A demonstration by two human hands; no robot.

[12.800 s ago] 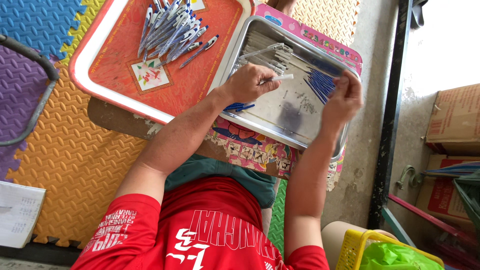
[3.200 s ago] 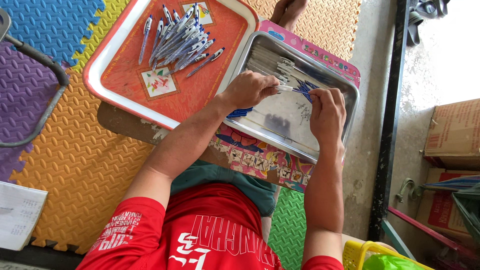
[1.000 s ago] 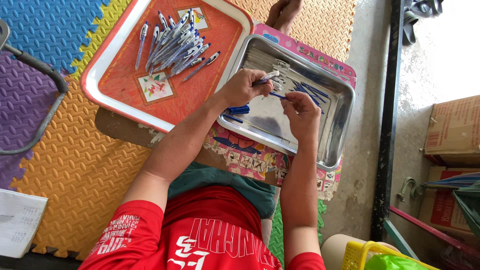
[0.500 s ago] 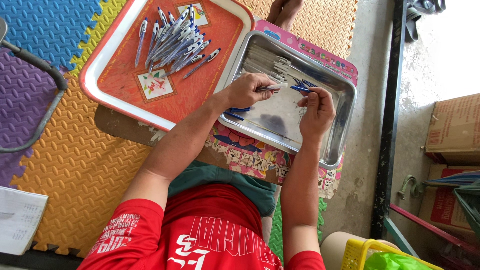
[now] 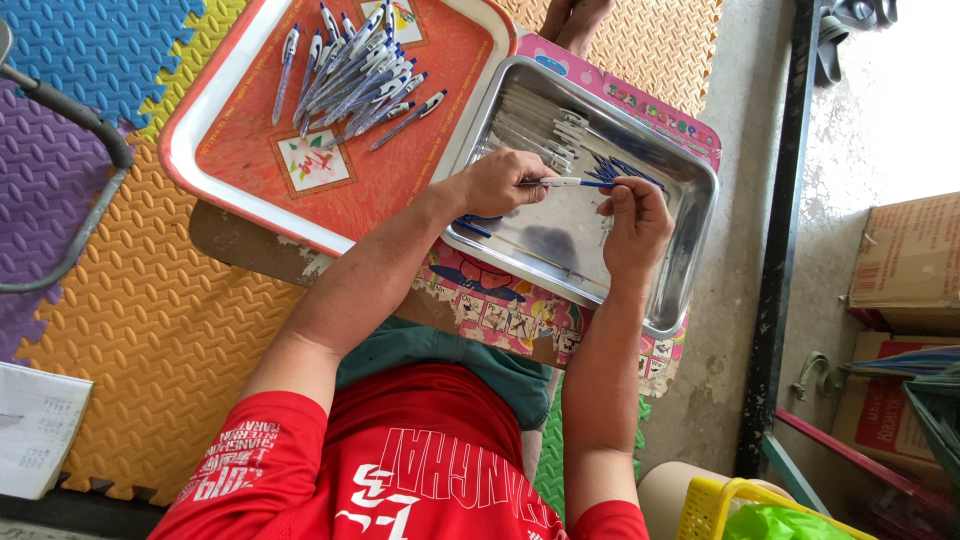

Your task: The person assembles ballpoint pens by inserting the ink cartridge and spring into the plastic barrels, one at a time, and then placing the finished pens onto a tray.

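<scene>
Head view, left hand (image 5: 505, 182): grip closed on the pale barrel end of a pen part (image 5: 560, 182), held level above the steel tray (image 5: 690, 250).
Head view, right hand (image 5: 635, 222): fingertips pinched on the blue end of the same pen part, just beside the left hand, both over the middle of the tray.
Pen part: thin, pale on the left, blue on the right, stretched between the two hands, clear of the tray bottom.
Steel tray: rectangular, shiny, resting on a small desk (image 5: 640, 105) with a pink printed top, in front of the lap.
Inside the tray: pale barrels (image 5: 535, 125) heaped at the far left corner; blue refills (image 5: 615, 168) bunched just beside, partly hidden behind the right hand; a few blue pieces (image 5: 470, 225) under the left wrist.
Red tray (image 5: 250, 170): to the left, touching the steel tray's edge, white rim, a small picture in the middle.
Finished pens (image 5: 355, 75): pile of clear and blue pens at the far part of the red tray.
Floor: foam mats (image 5: 150, 320) in orange, blue and purple.
Right edge: cardboard boxes (image 5: 905, 265), a yellow basket (image 5: 735, 505) near the knee.
</scene>
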